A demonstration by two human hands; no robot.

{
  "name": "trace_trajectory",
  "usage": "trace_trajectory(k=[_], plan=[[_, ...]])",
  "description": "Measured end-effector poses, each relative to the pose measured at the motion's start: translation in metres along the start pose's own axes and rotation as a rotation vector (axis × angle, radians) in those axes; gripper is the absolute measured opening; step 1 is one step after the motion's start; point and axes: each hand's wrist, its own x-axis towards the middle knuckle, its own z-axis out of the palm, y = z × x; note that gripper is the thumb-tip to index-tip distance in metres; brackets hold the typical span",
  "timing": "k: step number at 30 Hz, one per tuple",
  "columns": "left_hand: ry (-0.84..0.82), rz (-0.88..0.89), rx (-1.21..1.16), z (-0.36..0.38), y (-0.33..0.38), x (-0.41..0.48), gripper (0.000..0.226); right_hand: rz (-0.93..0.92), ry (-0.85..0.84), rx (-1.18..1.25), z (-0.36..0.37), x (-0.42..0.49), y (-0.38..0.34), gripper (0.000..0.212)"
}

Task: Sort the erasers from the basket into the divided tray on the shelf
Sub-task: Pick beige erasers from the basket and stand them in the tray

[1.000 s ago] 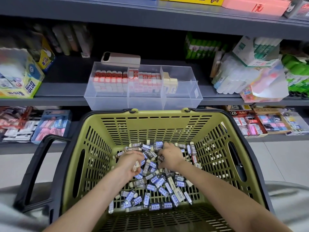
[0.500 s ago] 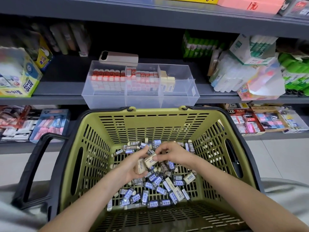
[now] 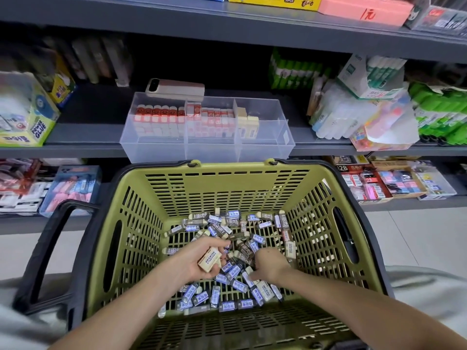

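left hand [image 3: 192, 263]: grips cream erasers [image 3: 209, 260], centre frame
right hand [image 3: 270, 266]: parted from left, back in basket [image 3: 227, 173], lower centre; fingers buried, grip unclear
meaning: still gathering; tray [image 3: 288, 137], upper centre, awaits this batch

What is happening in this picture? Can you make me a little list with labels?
Basket: green, erasers piled on its bottom
Left hand: holds cream erasers
Right hand: fingers down in the pile, grip hidden
Tray: clear, on the shelf; red-and-white erasers in left and middle parts, few cream ones at right
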Motion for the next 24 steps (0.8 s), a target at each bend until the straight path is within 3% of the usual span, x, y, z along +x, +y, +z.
trace_trajectory(k=[6,8,11,15,17,20,24], plan=[[0.036,0.054,0.173,0.000,-0.007,0.001,0.040,0.024,0.055,0.135,0.004,0.000,-0.010,0.027],[0.077,0.097,0.251,0.002,-0.009,0.000,0.040,0.022,0.045,0.415,-0.013,-0.001,-0.009,0.022],[0.035,0.137,0.273,0.005,-0.010,0.000,0.057,-0.126,-0.141,1.033,-0.043,-0.009,-0.014,0.005],[0.025,0.184,0.202,0.010,-0.013,0.003,0.069,-0.213,-0.271,1.235,-0.055,-0.013,-0.010,0.015],[0.033,0.215,0.193,0.013,-0.014,0.005,0.060,-0.149,-0.309,1.174,-0.053,-0.010,0.002,0.013],[0.084,0.217,0.228,0.010,-0.017,0.007,0.048,0.094,-0.267,0.624,-0.033,-0.007,0.024,0.023],[0.065,0.212,0.229,0.005,-0.016,0.010,0.079,0.166,-0.214,0.123,0.010,-0.003,0.030,0.044]])
